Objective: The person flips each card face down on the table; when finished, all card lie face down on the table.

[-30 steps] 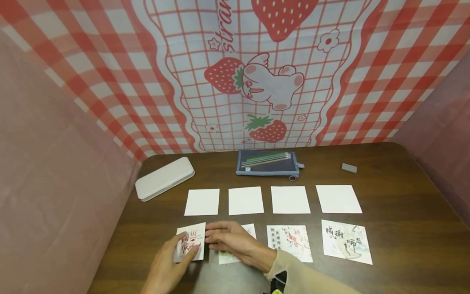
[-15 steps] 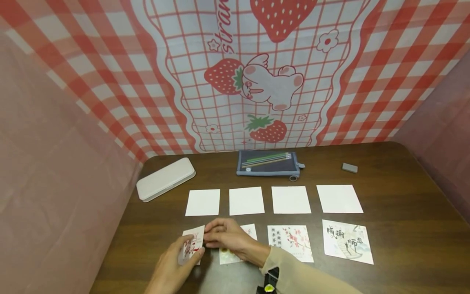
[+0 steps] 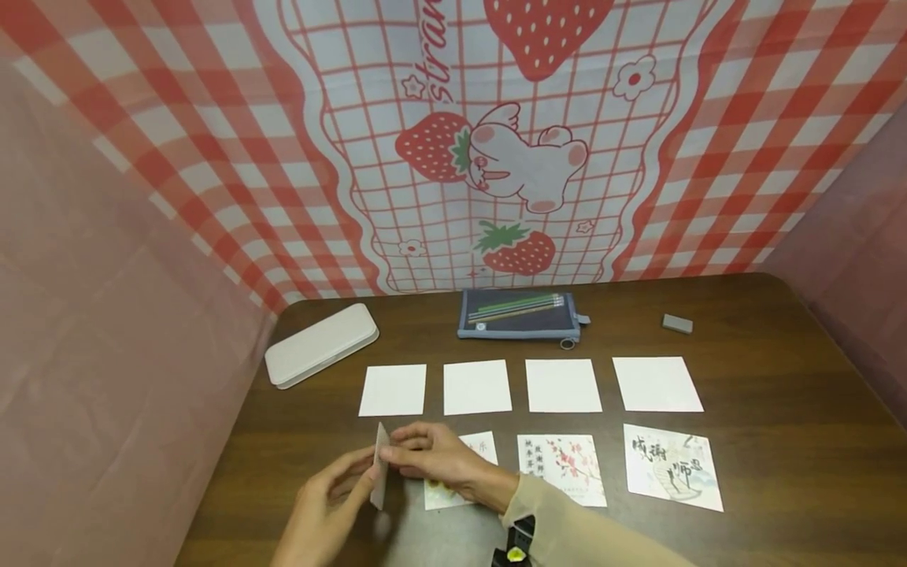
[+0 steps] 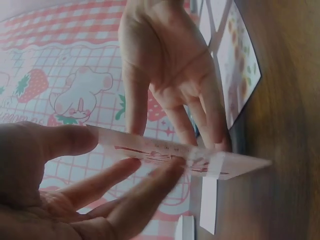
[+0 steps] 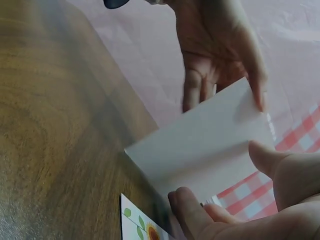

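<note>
A square card (image 3: 379,476) stands nearly edge-on between both hands above the table. My left hand (image 3: 322,504) holds it by the edges, thumb at one corner and fingertips along the red-printed face (image 4: 160,154). From the other side my right hand (image 3: 453,468) grips it, with the thumb at one edge and fingers at another. The plain white back (image 5: 200,142) faces the right wrist view. Under my right forearm and hand lies a sunflower card (image 3: 485,446), partly hidden. To its right are a red blossom card (image 3: 563,472) and a black calligraphy card (image 3: 673,472).
Behind the printed cards, several blank white squares (image 3: 476,387) lie in a row. A white case (image 3: 322,346) sits at the back left, a mesh pouch of pencils (image 3: 520,319) at the back middle, and a grey eraser-like block (image 3: 678,324) at the back right.
The card has turned from showing its red-printed face to standing edge-on in the head view. My right hand's fingers have come up against it. The cards on the table stay put.
</note>
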Tool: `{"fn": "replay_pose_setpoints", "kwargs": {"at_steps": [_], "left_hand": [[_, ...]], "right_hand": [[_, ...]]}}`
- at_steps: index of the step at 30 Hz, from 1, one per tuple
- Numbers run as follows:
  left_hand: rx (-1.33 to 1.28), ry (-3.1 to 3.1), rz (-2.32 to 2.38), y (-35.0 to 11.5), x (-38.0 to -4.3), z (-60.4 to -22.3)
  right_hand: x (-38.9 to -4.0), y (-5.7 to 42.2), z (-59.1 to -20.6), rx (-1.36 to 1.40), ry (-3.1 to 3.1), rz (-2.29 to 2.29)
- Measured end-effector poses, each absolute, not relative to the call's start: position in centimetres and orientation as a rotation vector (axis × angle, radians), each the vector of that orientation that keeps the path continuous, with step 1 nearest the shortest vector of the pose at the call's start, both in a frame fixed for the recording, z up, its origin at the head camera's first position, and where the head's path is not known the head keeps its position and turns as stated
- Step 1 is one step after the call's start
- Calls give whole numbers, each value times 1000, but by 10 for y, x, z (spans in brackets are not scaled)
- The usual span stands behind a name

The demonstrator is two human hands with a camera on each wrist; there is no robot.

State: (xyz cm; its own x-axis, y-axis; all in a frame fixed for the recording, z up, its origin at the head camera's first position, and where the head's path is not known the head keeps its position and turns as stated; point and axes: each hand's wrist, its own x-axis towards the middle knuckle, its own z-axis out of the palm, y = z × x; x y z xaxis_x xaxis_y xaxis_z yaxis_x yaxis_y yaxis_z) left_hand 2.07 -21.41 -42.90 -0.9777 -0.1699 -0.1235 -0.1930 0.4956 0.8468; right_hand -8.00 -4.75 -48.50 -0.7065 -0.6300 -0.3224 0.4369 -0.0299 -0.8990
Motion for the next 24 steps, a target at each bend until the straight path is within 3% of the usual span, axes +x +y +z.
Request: {"fn": "replay_pose_setpoints", "kwargs": {"at_steps": [11, 24], "left_hand": [[-321, 2664, 1810, -224, 20, -424], [-371, 2982, 1553, -250, 17, -439]], "right_hand": [[-85, -45, -488, -311, 1731, -1822], [-99, -40, -496, -411, 1888, -1782]]}}
